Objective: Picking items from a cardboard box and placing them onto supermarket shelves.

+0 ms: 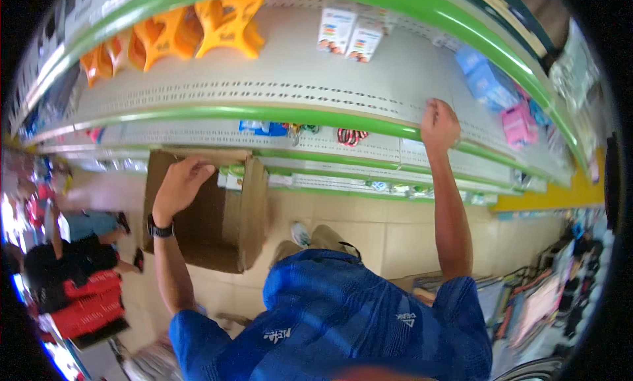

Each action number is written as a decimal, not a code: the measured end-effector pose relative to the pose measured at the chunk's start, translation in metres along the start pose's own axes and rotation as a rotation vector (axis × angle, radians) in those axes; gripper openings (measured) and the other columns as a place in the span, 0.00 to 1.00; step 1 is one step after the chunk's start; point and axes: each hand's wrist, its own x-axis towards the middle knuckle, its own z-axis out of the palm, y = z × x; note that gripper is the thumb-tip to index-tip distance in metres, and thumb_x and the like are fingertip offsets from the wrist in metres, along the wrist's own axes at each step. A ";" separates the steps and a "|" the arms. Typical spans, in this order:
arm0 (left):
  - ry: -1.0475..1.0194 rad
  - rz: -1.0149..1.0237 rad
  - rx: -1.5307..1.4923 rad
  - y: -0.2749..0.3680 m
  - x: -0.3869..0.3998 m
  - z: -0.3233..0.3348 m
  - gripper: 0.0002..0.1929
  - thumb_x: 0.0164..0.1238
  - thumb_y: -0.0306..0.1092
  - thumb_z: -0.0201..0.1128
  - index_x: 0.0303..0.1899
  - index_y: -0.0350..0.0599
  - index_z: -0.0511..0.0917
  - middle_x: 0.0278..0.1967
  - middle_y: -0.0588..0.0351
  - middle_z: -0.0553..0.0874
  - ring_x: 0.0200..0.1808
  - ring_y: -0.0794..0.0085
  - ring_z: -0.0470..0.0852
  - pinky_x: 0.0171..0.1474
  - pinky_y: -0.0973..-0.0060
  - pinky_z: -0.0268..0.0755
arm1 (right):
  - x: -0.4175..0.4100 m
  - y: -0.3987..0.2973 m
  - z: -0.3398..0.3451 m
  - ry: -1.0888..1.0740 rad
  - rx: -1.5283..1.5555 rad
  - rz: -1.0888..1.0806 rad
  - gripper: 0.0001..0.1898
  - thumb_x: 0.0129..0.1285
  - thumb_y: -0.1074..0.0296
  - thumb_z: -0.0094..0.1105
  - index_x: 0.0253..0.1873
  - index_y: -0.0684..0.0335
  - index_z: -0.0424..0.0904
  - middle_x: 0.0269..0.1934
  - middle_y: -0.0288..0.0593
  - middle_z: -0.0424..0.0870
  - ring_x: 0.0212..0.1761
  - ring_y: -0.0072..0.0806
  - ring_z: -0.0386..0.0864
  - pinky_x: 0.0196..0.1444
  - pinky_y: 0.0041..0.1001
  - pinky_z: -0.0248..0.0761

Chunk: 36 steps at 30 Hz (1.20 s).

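My left hand (pixel 183 184), with a watch on its wrist, is over the open cardboard box (pixel 254 218), fingers bent and nothing plainly held. A few small green-and-white packages (pixel 231 177) lie inside the box near its upper edge. My right hand (pixel 439 124) is at the green front edge of a shelf (pixel 296 116), its fingers curled; whether they grip the edge I cannot tell. On that shelf stand white boxes (pixel 336 29), yellow-orange plastic items (pixel 227 27), and blue boxes (pixel 487 79) beside a pink package (pixel 519 124).
Lower shelves hold a blue package (pixel 262 128) and a pink-and-black beaded or braided item (pixel 352 136). People stand at the far left near red boxes (pixel 89 302). Stacked flat goods (pixel 534 312) lie at the lower right. A yellow panel (pixel 549 198) ends the shelving at right.
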 end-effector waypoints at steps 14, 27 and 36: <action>0.498 0.669 0.106 0.228 0.265 0.049 0.31 0.77 0.53 0.65 0.67 0.36 0.78 0.64 0.40 0.84 0.65 0.53 0.82 0.67 0.63 0.72 | 0.001 -0.004 -0.012 0.069 -0.004 0.007 0.05 0.60 0.67 0.63 0.32 0.58 0.84 0.30 0.43 0.87 0.30 0.44 0.85 0.36 0.42 0.78; 0.114 0.388 0.282 0.257 0.404 0.078 0.43 0.77 0.66 0.50 0.81 0.45 0.60 0.81 0.38 0.63 0.83 0.49 0.57 0.83 0.62 0.47 | 0.000 0.001 -0.010 0.123 -0.004 0.000 0.06 0.56 0.66 0.63 0.27 0.59 0.82 0.24 0.43 0.85 0.25 0.39 0.83 0.34 0.37 0.77; 0.125 0.267 0.158 0.263 0.367 0.078 0.31 0.76 0.53 0.61 0.74 0.48 0.72 0.74 0.45 0.75 0.73 0.53 0.75 0.74 0.64 0.65 | 0.001 0.003 -0.003 0.137 -0.007 0.005 0.08 0.57 0.67 0.62 0.25 0.59 0.81 0.23 0.42 0.85 0.24 0.40 0.82 0.34 0.38 0.76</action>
